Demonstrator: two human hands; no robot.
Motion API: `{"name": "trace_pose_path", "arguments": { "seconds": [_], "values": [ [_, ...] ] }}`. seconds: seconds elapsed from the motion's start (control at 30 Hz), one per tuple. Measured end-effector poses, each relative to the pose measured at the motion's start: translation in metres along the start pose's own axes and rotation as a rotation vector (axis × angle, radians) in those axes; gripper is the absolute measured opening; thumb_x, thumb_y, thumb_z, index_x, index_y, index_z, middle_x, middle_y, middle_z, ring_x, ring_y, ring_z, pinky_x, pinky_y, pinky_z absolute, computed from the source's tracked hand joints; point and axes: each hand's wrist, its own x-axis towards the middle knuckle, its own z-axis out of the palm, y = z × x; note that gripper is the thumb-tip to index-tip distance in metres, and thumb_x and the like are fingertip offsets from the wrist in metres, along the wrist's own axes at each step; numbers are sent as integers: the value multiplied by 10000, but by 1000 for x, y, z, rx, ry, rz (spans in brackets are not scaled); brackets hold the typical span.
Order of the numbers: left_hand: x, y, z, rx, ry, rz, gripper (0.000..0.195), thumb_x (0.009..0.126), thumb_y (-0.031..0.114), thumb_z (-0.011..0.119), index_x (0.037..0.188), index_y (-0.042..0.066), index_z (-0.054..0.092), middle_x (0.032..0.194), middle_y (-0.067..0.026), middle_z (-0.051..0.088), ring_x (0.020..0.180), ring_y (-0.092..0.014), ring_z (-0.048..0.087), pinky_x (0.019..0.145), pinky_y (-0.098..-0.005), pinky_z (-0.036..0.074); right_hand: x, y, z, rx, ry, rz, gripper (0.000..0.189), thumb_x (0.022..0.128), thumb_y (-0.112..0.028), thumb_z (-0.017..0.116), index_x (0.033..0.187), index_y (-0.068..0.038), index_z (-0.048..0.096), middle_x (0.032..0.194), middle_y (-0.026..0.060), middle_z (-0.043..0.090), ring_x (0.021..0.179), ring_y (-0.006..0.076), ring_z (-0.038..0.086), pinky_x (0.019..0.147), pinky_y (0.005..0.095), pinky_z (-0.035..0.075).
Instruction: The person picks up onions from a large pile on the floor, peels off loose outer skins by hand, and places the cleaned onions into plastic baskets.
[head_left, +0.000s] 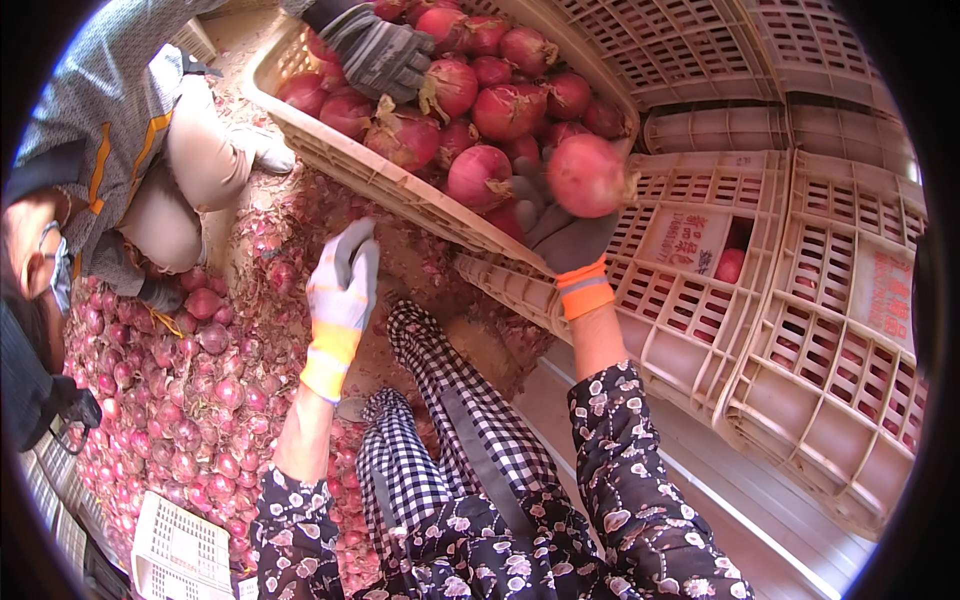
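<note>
A plastic crate (360, 157) full of red onions (510, 112) stands tilted across the view before me. Over its near right corner is my right hand (574, 244), in a dark grey glove with an orange cuff. A large red onion (589, 176) rests in that hand, slightly blurred, covering part of the palm and fingers. My left hand (343, 274), in a pale glove with a yellow-orange cuff, hangs empty beside the crate, above the skin-littered floor. Its fingers are loosely bent. Another person's gloved hand (382, 56) lies on the onions at the crate's far left.
Stacked crates (690, 247) holding onions line the right side; some bear writing. Loose onions (202, 420) cover the floor at left. A co-worker (135, 150) crouches at upper left, and a masked person (37, 247) is at the left edge. A white crate (180, 547) lies at lower left.
</note>
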Motion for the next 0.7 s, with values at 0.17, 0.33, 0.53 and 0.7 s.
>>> {"name": "trace_pose_path", "arguments": {
  "seconds": [0.17, 0.33, 0.53, 0.7],
  "values": [
    [69, 50, 59, 559, -355, 496, 517, 776, 226, 641, 1252, 79, 501, 1239, -143, 517, 1128, -314, 494, 943, -389, 408, -6, 10, -9, 283, -36, -53, 760, 740, -518, 650, 1297, -68, 398, 1317, 180, 426, 1179, 425, 423, 853, 491, 500],
    [98, 46, 133, 1083, -612, 468, 653, 724, 335, 680, 1315, 201, 436, 1398, -85, 349, 1184, -339, 424, 921, -443, 411, 2, -4, -6, 267, 0, -207, 770, 720, -556, 664, 1282, -90, 420, 1281, 179, 460, 1127, 420, 475, 848, 483, 512],
    [112, 64, 148, 1009, -692, 99, 604, 700, 313, 694, 1263, 249, 487, 1346, -80, 379, 1141, -319, 462, 911, -438, 424, 1, 0, -9, 151, 148, -388, 717, 744, -499, 680, 1273, -86, 425, 1266, 174, 469, 1089, 394, 509, 845, 465, 520],
    [95, 67, 112, 201, -225, 148, 573, 641, 213, 750, 1186, 181, 576, 1234, -104, 476, 1123, -279, 488, 955, -374, 407, 1, 2, -5, -281, 376, -445, 572, 822, -359, 642, 1280, -93, 425, 1228, 140, 482, 1107, 321, 507, 893, 435, 498]
  ]
}}
